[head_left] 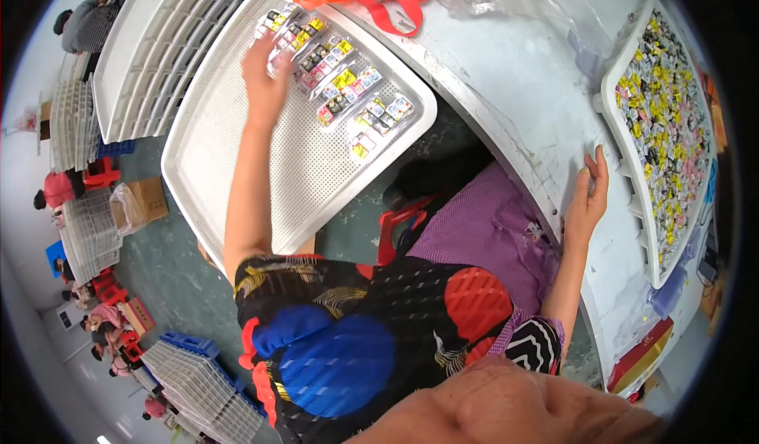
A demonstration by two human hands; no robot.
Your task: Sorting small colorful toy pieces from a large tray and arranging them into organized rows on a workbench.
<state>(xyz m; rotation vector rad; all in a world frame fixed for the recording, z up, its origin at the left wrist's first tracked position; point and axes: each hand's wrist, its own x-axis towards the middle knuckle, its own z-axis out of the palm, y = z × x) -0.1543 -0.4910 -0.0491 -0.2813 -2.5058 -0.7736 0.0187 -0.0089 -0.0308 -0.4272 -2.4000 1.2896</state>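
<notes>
Your left hand [265, 76] is over the white perforated tray [217, 155], its fingertips beside the clear packs [346, 88] of small wrapped pieces, though whether they grip one I cannot tell; the packs run in a row from just beyond that hand to its right and back toward you. Your right hand [587, 195], relaxed and free with fingers loosely extended, is at the white table [514, 72], just left of a tray of loose wrapped pieces [664, 120].
</notes>
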